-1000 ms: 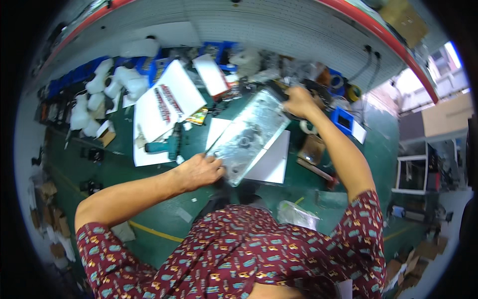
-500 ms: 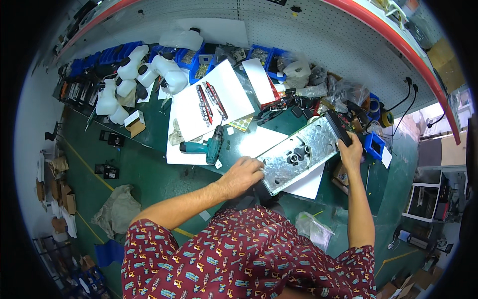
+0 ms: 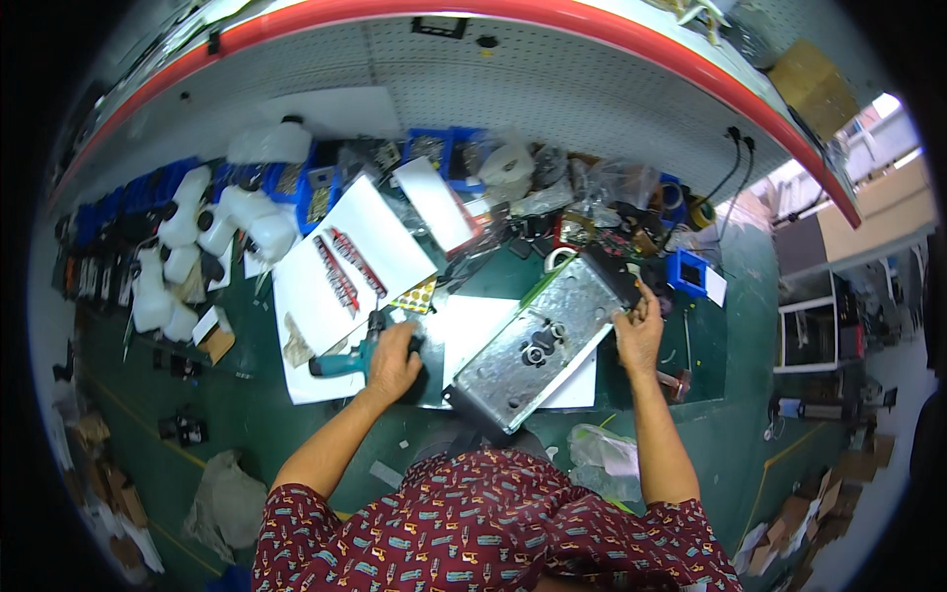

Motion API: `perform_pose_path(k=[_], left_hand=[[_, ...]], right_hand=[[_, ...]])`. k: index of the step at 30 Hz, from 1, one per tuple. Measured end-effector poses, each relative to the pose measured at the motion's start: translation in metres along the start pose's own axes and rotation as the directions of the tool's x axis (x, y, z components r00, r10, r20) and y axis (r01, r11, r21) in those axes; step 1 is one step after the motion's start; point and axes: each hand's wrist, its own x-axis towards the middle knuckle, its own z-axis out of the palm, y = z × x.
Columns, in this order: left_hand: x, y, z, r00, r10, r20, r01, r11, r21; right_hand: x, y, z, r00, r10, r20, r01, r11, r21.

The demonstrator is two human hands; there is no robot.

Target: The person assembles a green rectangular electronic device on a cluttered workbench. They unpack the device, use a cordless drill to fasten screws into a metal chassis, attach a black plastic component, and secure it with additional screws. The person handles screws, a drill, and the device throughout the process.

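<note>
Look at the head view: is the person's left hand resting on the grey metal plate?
No, the left hand grips a teal power drill lying on the green bench, apart from the grey metal plate, which the right hand touches.

1. Your head camera looks steeply down at the green workbench [image 3: 247,434] from above, wide fisheye.
2. It faces the pegboard wall [image 3: 552,89]; your forearms enter from the lower edge.
</note>
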Motion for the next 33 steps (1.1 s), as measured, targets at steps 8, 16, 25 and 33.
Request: perform_pose_path(k=[8,16,25,33], left_hand=[[0.107,-0.071,0.047,0.935,-0.23,-0.27,0.311,0.896,0.316],[0.142,-0.08,0.073,0.873,-0.398,-0.283,0.487,0.741,0.462],[0.128,-0.187,0.051,0.831,-0.175,-0.529,0.422,0.817,0.393],[0.134,-0.147,-0.12,0.588,-0.125,-0.799,0.369,0.921,0.128]], right_hand=[[-0.04,0.049,0.034,0.973,0.147,-0.179,-0.085,0.945,0.315],[-0.107,0.027,0.049,0.934,0.302,-0.191,-0.208,0.894,0.396],[-0.134,0.04,0.051,0.888,0.451,-0.087,-0.354,0.792,0.497],[-0.138,0.036,0.034,0.856,0.517,0.012,-0.463,0.754,0.466]])
